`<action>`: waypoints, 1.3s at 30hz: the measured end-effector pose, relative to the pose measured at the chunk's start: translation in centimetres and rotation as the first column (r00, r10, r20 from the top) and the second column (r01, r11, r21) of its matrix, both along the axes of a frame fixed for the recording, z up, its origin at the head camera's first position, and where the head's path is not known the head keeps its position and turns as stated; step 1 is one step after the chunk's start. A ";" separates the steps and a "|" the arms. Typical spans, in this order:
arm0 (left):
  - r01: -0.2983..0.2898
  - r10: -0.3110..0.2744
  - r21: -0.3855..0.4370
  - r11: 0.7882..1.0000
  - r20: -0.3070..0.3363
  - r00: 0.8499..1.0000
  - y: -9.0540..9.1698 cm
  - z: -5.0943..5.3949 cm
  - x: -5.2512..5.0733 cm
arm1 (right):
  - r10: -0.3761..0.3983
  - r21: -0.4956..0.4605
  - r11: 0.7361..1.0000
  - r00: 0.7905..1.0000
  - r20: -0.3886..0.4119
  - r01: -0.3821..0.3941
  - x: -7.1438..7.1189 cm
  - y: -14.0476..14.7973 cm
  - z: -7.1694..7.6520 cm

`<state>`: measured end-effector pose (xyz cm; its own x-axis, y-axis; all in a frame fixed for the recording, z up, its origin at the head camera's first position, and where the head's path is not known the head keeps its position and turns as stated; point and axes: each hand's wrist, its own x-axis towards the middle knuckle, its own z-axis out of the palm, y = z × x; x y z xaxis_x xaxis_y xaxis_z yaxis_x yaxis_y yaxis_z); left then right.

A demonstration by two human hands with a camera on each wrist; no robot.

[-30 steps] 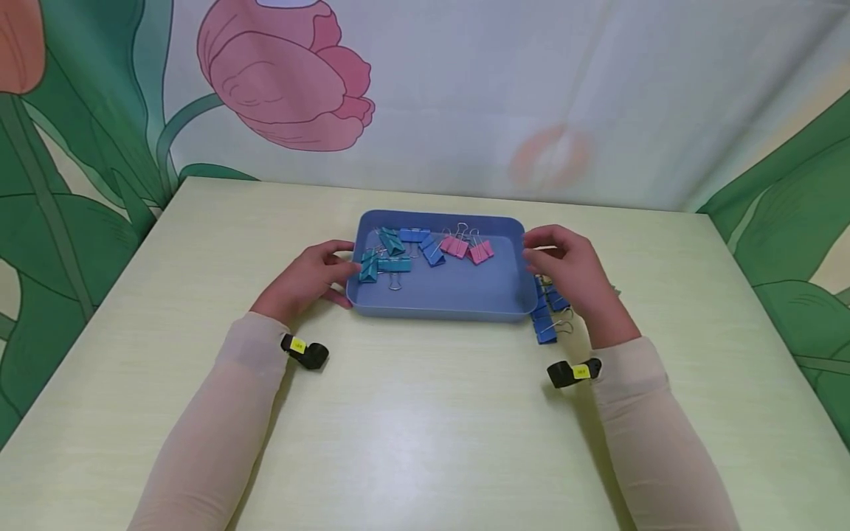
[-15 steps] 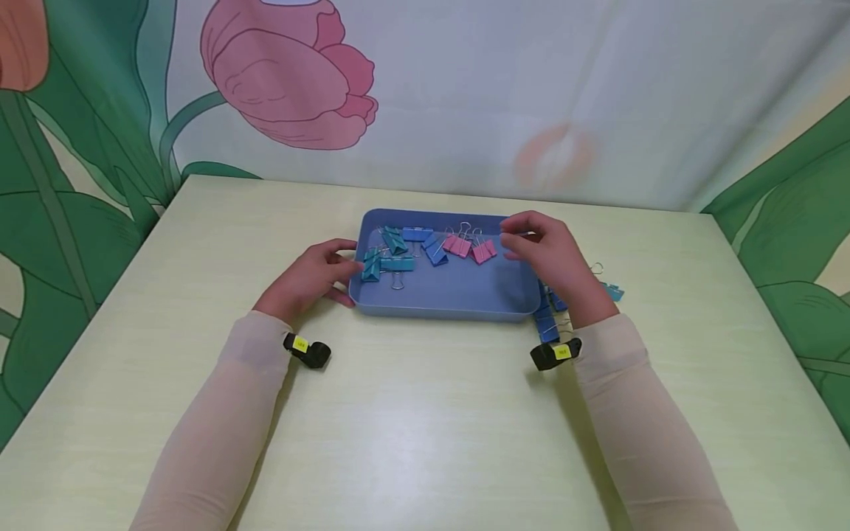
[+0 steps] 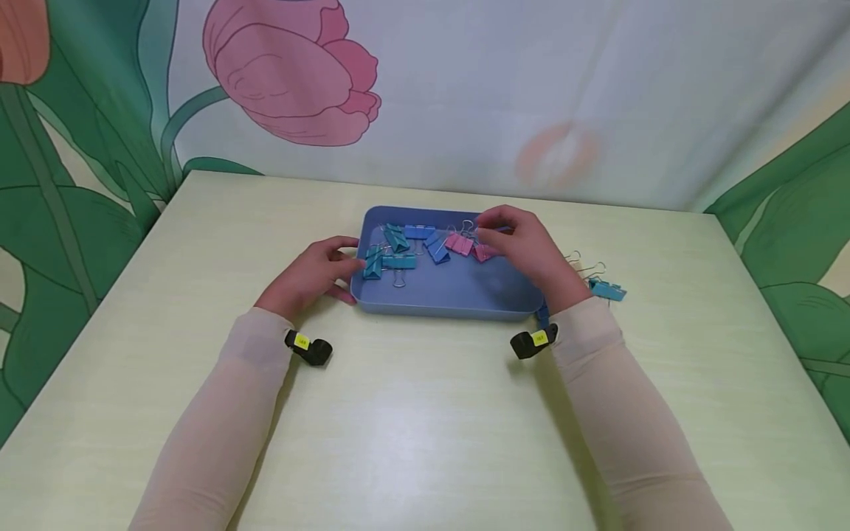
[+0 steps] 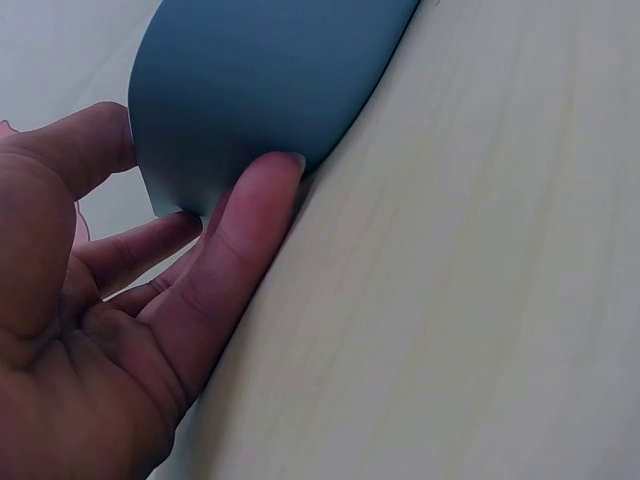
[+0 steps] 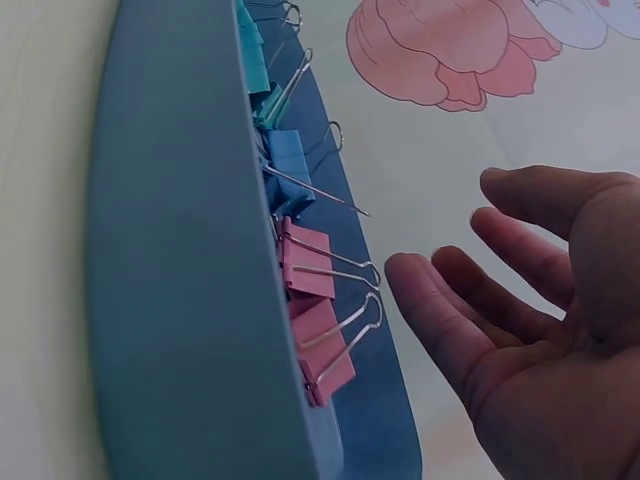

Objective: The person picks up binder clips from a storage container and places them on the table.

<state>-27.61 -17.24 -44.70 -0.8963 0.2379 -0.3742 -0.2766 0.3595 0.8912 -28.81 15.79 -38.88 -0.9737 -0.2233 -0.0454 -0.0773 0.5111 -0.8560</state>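
Note:
A blue tray (image 3: 451, 295) on the table carries teal binder clips (image 3: 398, 262), blue binder clips (image 3: 436, 247) and pink binder clips (image 3: 458, 243). My left hand (image 3: 315, 273) holds the tray's left end, one digit lapping over the rim; in the left wrist view, other fingers (image 4: 255, 215) touch the outer wall. Over the tray's right part hovers my right hand (image 3: 524, 247), fingers loosely bent with nothing between them. Its fingertips are close to the pink clips' wire handles, apart from them in the right wrist view. In the head view it partly covers one pink clip.
To the right of the tray, a teal binder clip (image 3: 607, 289) lies on the table (image 3: 425, 413), with wire handles of other clips beside it. A blue clip (image 3: 543, 316) there is mostly hidden by my right wrist. A flower-printed cloth (image 3: 451, 96) hangs behind the table.
My right hand has moved left from beside the tray's right edge to above the pink clips, uncovering the teal clip on the table. My left hand stays on the tray.

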 end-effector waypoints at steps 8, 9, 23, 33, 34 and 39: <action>-0.004 0.004 0.003 1.000 0.002 1.000 -0.1 0.1 -0.1 | 0.043 0.083 0.996 0.999 0.017 -0.045 -0.9 -1.4 0.1; -0.005 0.005 0.003 1.000 0.000 1.000 -0.1 0.1 -0.1 | 0.053 0.092 0.994 0.998 0.024 -0.055 -1.0 -1.6 0.2; -0.003 0.003 -0.009 1.000 -0.003 1.000 0.1 0.2 -0.3 | 0.148 0.141 0.975 0.977 0.155 -0.170 -2.1 -3.0 -0.2; 0.001 -0.001 -0.018 1.000 -0.004 1.000 0.0 0.0 -0.4 | 0.143 0.194 0.966 0.979 0.143 -0.169 -2.2 -4.1 -0.4; 0.000 0.000 -0.014 1.000 -0.003 1.000 0.0 0.0 -0.3 | 0.138 0.197 0.966 0.980 0.140 -0.164 -2.2 -4.2 -0.5; 0.005 -0.006 -0.004 1.000 -0.009 1.000 -0.1 0.1 -0.1 | 0.091 0.168 0.979 0.987 0.131 -0.113 -2.3 -4.7 -0.8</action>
